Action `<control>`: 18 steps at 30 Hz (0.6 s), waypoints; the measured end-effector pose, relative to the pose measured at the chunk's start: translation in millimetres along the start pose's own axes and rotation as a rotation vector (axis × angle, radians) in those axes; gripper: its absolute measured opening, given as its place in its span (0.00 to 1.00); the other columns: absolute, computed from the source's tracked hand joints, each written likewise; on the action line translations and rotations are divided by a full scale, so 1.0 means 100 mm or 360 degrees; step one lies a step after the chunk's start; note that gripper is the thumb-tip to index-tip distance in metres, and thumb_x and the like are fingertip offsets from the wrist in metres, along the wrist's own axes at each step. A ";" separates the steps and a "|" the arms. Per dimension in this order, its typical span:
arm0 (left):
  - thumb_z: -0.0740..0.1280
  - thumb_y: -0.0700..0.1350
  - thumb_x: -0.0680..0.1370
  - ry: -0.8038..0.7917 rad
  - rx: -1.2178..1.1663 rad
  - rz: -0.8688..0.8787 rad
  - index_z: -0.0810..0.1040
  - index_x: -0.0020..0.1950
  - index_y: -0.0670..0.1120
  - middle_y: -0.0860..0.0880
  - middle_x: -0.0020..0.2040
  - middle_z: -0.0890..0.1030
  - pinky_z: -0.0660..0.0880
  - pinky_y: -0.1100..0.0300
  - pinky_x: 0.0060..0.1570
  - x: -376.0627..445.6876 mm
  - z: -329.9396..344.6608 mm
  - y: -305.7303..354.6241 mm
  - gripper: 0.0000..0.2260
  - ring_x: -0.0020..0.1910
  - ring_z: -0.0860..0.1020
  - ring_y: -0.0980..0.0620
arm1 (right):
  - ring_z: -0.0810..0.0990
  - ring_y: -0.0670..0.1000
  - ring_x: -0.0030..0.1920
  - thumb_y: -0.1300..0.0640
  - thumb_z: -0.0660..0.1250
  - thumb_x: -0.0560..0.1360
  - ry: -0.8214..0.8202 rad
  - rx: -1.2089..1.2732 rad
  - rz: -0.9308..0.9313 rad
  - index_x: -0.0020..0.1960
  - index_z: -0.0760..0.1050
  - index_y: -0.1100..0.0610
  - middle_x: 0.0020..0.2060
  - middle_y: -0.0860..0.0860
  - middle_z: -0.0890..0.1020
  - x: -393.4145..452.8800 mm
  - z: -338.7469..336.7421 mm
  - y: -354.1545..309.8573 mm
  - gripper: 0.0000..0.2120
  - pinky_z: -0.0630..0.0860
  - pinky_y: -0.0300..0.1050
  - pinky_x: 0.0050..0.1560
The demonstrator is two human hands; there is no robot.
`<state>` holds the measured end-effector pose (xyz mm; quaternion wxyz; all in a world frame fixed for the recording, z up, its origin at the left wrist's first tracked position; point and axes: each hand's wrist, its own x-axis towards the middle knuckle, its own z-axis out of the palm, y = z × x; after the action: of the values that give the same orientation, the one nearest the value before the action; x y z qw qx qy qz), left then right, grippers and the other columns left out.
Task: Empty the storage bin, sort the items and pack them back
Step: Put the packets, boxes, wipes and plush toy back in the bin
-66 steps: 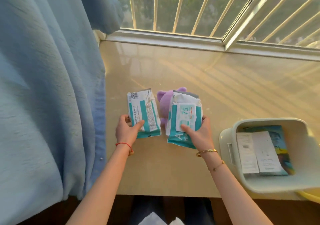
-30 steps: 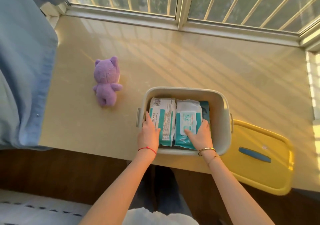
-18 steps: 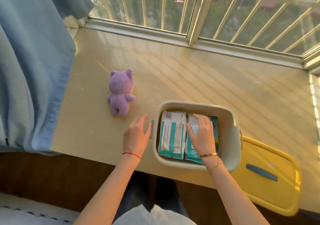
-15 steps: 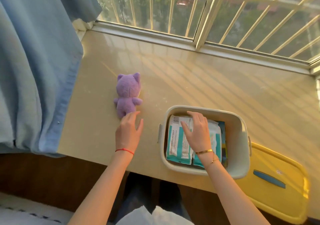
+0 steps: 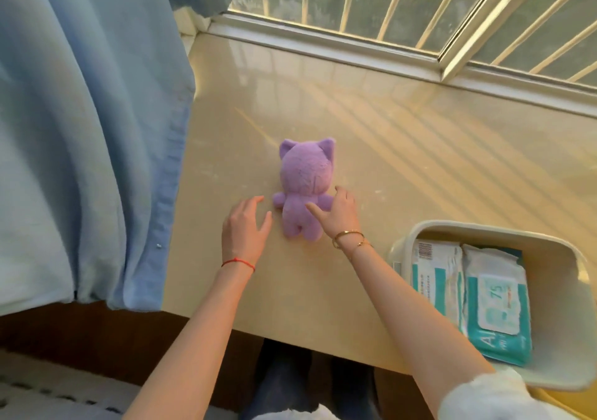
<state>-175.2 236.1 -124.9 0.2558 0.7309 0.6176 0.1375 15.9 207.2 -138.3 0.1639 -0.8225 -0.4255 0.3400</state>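
A purple plush toy (image 5: pixel 303 174) lies face down on the beige sill, head toward the window. My left hand (image 5: pixel 245 229) hovers open just left of its legs, fingers spread, not touching it. My right hand (image 5: pixel 339 216) rests on the toy's right side, thumb laid across its back and fingers beside its arm. At the right stands the pale storage bin (image 5: pixel 484 229) with two teal-and-white wipe packs side by side inside: a barcoded one (image 5: pixel 436 284) and one marked 75 (image 5: pixel 497 303). A blue flat item shows under them at the far edge.
A blue curtain (image 5: pixel 80 129) hangs over the sill's left end. The window frame and bars (image 5: pixel 355 48) run along the back. A strip of the yellow lid (image 5: pixel 549 403) peeks out below the bin. The sill's front edge (image 5: pixel 290 335) drops off toward my legs.
My right hand has left the wipe packs in the bin and moved left onto the plush toy. My left hand has moved up beside the toy. The view has swung left.
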 end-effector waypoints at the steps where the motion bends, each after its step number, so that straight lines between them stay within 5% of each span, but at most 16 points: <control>1: 0.68 0.44 0.74 -0.0022 -0.0003 0.0000 0.77 0.59 0.44 0.44 0.54 0.81 0.74 0.50 0.55 0.04 0.02 -0.06 0.14 0.54 0.78 0.42 | 0.69 0.62 0.62 0.45 0.71 0.70 -0.0017 0.0032 0.0058 0.64 0.66 0.67 0.60 0.63 0.72 0.06 0.10 -0.02 0.34 0.66 0.51 0.62; 9: 0.69 0.44 0.74 -0.0118 -0.0019 0.0026 0.77 0.58 0.44 0.44 0.54 0.81 0.75 0.51 0.55 0.03 0.02 -0.42 0.14 0.54 0.78 0.43 | 0.76 0.52 0.50 0.51 0.77 0.65 0.0123 0.0584 0.0384 0.60 0.69 0.61 0.53 0.54 0.76 0.20 0.44 -0.13 0.30 0.72 0.42 0.50; 18: 0.69 0.43 0.73 -0.0161 -0.0034 0.0205 0.78 0.58 0.45 0.46 0.53 0.81 0.76 0.52 0.54 -0.35 -0.22 0.02 0.14 0.53 0.79 0.45 | 0.78 0.49 0.47 0.52 0.77 0.66 0.0256 0.0886 0.0379 0.60 0.72 0.55 0.49 0.50 0.80 -0.51 -0.36 0.04 0.26 0.72 0.38 0.48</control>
<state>-192.0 206.3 -101.7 0.2851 0.7723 0.5541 0.1231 22.3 164.4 -93.1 0.3750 -0.8144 -0.2024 0.3940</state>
